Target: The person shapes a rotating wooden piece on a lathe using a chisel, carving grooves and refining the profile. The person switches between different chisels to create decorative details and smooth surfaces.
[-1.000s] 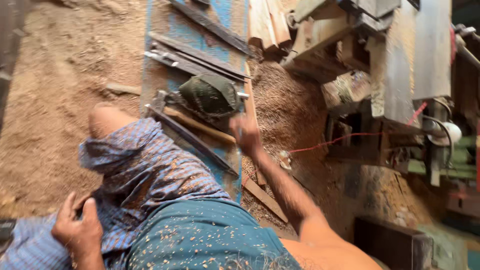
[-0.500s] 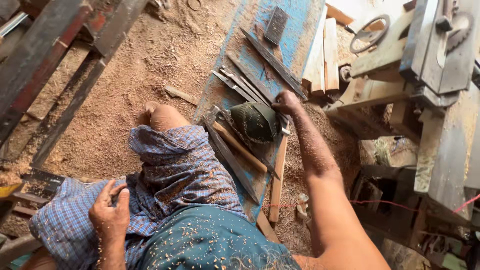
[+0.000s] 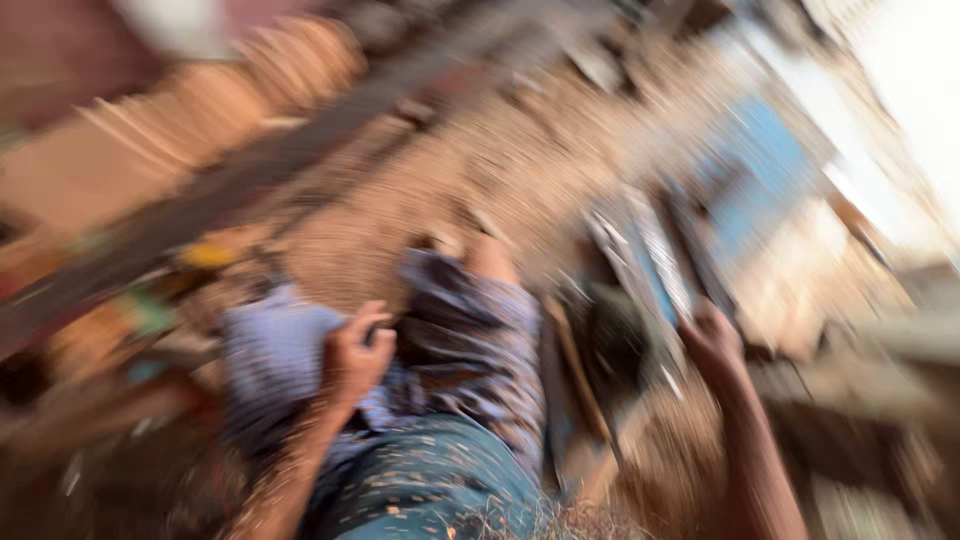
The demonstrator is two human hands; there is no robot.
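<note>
Heavy blur. L hand [image 3: 352, 358] clenched on patterned cloth [image 3: 470, 340] over knee, prob. bracing. R hand [image 3: 712, 338] at slats [image 3: 650, 255]; grip can't tell.

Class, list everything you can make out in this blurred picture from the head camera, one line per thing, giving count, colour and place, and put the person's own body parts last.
Sawdust floor: one, tan, across the upper middle.
Blue board: one, blue, upper right, lying on the sawdust.
Strips: several, grey, count unclear, beside the blue board above the right hand.
Dark lump: one, dark green or black, just left of the right hand; too blurred to identify.
Wooden stick: one, brown, left of the dark lump.
Patterned cloth: one, blue and purple, over the lap.
Knee: one, bare, middle.
Left hand: one, resting on the cloth, fingers curled.
Right hand: one, reaching out at the grey strips; grip unclear.
</note>
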